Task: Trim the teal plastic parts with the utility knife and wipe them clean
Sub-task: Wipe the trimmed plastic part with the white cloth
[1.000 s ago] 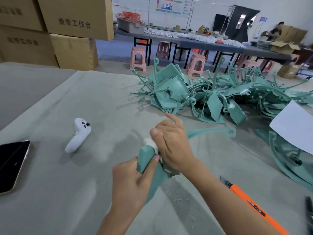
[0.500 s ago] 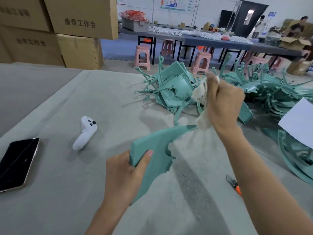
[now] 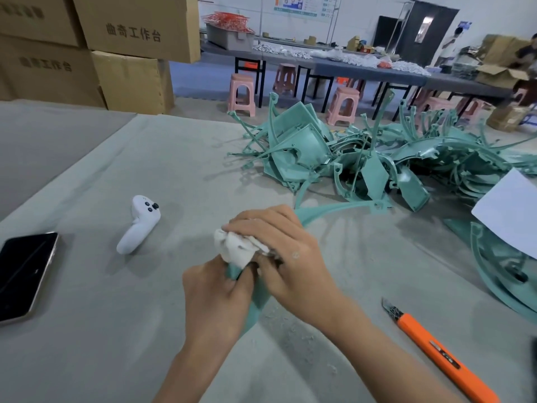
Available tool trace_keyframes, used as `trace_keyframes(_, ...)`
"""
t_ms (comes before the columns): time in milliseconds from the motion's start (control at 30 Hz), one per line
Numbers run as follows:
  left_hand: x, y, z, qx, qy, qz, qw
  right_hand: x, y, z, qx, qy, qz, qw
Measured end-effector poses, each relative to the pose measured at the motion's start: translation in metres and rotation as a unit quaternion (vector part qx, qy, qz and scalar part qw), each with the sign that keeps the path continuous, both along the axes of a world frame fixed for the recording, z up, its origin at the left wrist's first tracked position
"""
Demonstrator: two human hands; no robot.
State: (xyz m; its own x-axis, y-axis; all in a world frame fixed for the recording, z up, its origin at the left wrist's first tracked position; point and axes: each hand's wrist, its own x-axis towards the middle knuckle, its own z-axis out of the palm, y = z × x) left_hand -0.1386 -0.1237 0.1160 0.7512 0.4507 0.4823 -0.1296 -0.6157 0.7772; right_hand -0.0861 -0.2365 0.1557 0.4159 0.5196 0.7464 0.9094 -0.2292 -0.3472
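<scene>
The grey, fabric-covered table (image 3: pixel 116 330) fills most of the view. Stacked cardboard boxes (image 3: pixel 130 24) stand at its far edge, at 11 o'clock. A loose pile of teal plastic parts (image 3: pixel 363 158) lies on the table at 1 o'clock, with curved arms projecting upward in several directions. A white sheet (image 3: pixel 511 210) at 3 o'clock partly covers further teal pieces at the right edge. The teal part (image 3: pixel 257 303) under work is held above the table just below centre, at 6 o'clock; its thin curved arm extends from under the hands toward 2 o'clock and ends near the pile. The utility knife (image 3: pixel 436 347), with an orange body and its blade extended, lies flat on the table at 4 o'clock, apart from both hands. A black phone (image 3: pixel 23 274) lies face up at 9 o'clock. The left hand (image 3: pixel 215 298) has its fingers curled round the lower end of the teal part. The right hand (image 3: pixel 284 257) has its fingers curled over a white cloth (image 3: pixel 235 245) and presses it against the upper end of the same part, directly above the left hand. A white controller (image 3: pixel 139 225) lies at 10 o'clock from the hands. Fine shavings (image 3: pixel 290 330) are scattered on the table beneath the forearms.
</scene>
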Motion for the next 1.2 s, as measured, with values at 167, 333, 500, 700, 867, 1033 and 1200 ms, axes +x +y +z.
trace_keyframes(167, -0.002, -0.005, 0.003, -0.013, 0.005, -0.003, 1.000, 0.011, -0.003, 0.000, 0.022, -0.020, -0.028, 0.999)
trace_keyframes(333, 0.005, -0.004, 0.004, 0.021, 0.005, -0.016, 1.000, 0.015, -0.004, 0.004, 0.053, 0.020, -0.088, 0.995)
trace_keyframes(500, 0.005, -0.002, 0.001, 0.008, 0.003, -0.018, 1.000, 0.022, -0.012, 0.011, 0.178, 0.089, -0.200, 0.959)
trace_keyframes(700, 0.000, -0.001, -0.001, 0.039, -0.033, -0.036, 0.998, -0.005, -0.001, -0.006, 0.032, -0.006, -0.043, 0.999)
trace_keyframes(867, 0.000, -0.006, -0.008, 0.003, -0.050, -0.051, 0.997, 0.001, -0.005, -0.020, 0.072, -0.004, -0.076, 0.995)
trace_keyframes(1033, 0.003, -0.010, -0.010, -0.007, -0.056, -0.034, 0.998, 0.008, -0.008, -0.024, 0.108, 0.056, -0.145, 0.982)
trace_keyframes(1200, 0.003, -0.007, -0.007, 0.011, -0.036, 0.003, 0.999, 0.015, -0.014, -0.014, 0.126, 0.106, -0.212, 0.963)
